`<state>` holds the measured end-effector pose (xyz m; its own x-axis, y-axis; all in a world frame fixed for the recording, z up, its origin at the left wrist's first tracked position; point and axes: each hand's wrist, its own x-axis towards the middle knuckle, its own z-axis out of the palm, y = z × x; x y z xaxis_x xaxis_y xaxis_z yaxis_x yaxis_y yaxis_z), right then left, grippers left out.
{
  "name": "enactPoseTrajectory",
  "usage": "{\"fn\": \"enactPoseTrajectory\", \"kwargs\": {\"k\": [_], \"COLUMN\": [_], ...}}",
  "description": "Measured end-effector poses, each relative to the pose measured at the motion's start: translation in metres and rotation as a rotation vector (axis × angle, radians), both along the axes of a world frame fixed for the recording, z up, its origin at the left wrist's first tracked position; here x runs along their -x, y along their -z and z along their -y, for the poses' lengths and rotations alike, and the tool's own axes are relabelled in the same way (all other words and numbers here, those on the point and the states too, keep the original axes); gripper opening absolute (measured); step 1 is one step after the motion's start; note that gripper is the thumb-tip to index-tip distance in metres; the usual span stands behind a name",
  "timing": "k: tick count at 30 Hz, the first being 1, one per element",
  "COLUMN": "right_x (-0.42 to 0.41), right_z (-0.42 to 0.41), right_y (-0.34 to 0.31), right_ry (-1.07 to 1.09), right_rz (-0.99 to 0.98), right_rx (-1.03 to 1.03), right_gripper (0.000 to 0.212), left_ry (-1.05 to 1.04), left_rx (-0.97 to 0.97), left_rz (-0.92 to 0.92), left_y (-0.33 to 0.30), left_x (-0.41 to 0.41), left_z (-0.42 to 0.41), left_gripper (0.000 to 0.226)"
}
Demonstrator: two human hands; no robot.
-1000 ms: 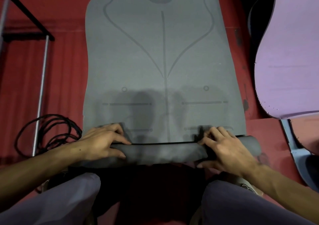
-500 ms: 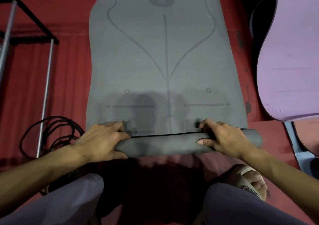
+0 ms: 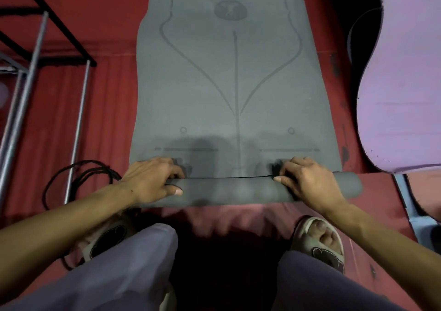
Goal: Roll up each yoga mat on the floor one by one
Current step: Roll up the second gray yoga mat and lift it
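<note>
A grey yoga mat with printed alignment lines lies flat on the red floor and stretches away from me. Its near end is wound into a thin roll lying crosswise in front of my knees. My left hand grips the left end of the roll, fingers curled over the top and thumb along the near side. My right hand grips the roll toward its right end in the same way. A purple mat lies unrolled at the right.
A metal rack with grey and black bars stands at the left. A coil of black cable lies on the floor by my left wrist. My sandalled feet and knees are just behind the roll. A blue mat edge shows at lower right.
Both hands have pushed the roll away from me, so it has wound further along the mat. My feet have come into view behind it.
</note>
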<state>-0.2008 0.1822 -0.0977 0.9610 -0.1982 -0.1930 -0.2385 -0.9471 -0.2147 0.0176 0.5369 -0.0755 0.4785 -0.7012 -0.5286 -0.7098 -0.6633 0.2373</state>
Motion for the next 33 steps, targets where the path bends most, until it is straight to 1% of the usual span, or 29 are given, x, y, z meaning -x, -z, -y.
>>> {"fn": "enactPoseTrajectory", "kwargs": {"k": [3, 6, 9, 13, 15, 17, 19, 20, 23, 25, 26, 28, 31, 33], "right_x": [0.011, 0.018, 0.013, 0.002, -0.009, -0.021, -0.029, -0.031, -0.031, -0.028, -0.026, -0.022, -0.017, -0.017], "right_z": [0.005, 0.008, 0.011, 0.024, 0.030, 0.031, 0.029, 0.028, 0.022, 0.019, 0.018, 0.016, 0.015, 0.015], "right_y": [-0.005, -0.009, -0.004, 0.002, 0.002, -0.003, -0.006, -0.008, -0.008, -0.005, -0.003, 0.001, 0.006, 0.005], "right_ry": [-0.077, -0.153, -0.157, -0.124, -0.128, -0.097, -0.061, -0.036, 0.060, 0.104, 0.121, 0.129, 0.087, 0.073], "right_rz": [-0.004, -0.052, -0.081, -0.102, -0.164, -0.280, -0.332, -0.320, -0.203, -0.166, -0.145, -0.075, 0.015, 0.050], "right_rx": [0.032, 0.063, 0.057, -0.017, -0.011, -0.029, -0.053, -0.066, -0.114, -0.101, -0.087, -0.047, 0.036, 0.047], "right_gripper": [0.056, 0.073, 0.077, 0.083, 0.086, 0.079, 0.067, 0.064, 0.048, 0.041, 0.040, 0.046, 0.052, 0.050], "left_ry": [-0.034, -0.048, -0.042, -0.103, -0.093, -0.091, -0.116, -0.133, -0.149, -0.135, -0.114, -0.044, 0.018, 0.025], "left_rx": [0.031, 0.038, 0.045, 0.124, 0.115, 0.103, 0.106, 0.105, 0.077, 0.066, 0.070, 0.088, 0.120, 0.132], "left_rz": [0.039, 0.054, 0.110, 0.139, 0.181, 0.204, 0.200, 0.193, 0.171, 0.170, 0.186, 0.246, 0.326, 0.331], "left_y": [-0.001, -0.004, -0.004, 0.001, 0.002, 0.001, -0.002, -0.003, 0.000, 0.005, 0.009, 0.018, 0.029, 0.027], "left_x": [0.006, 0.008, 0.013, 0.011, 0.010, 0.012, 0.013, 0.013, 0.010, 0.006, 0.004, 0.001, -0.003, -0.006], "left_z": [0.000, -0.001, 0.000, 0.001, 0.000, 0.000, 0.003, 0.006, 0.011, 0.010, 0.008, 0.001, -0.003, 0.001], "left_gripper": [0.039, 0.036, 0.038, 0.034, 0.033, 0.045, 0.054, 0.057, 0.069, 0.079, 0.084, 0.092, 0.091, 0.091]}}
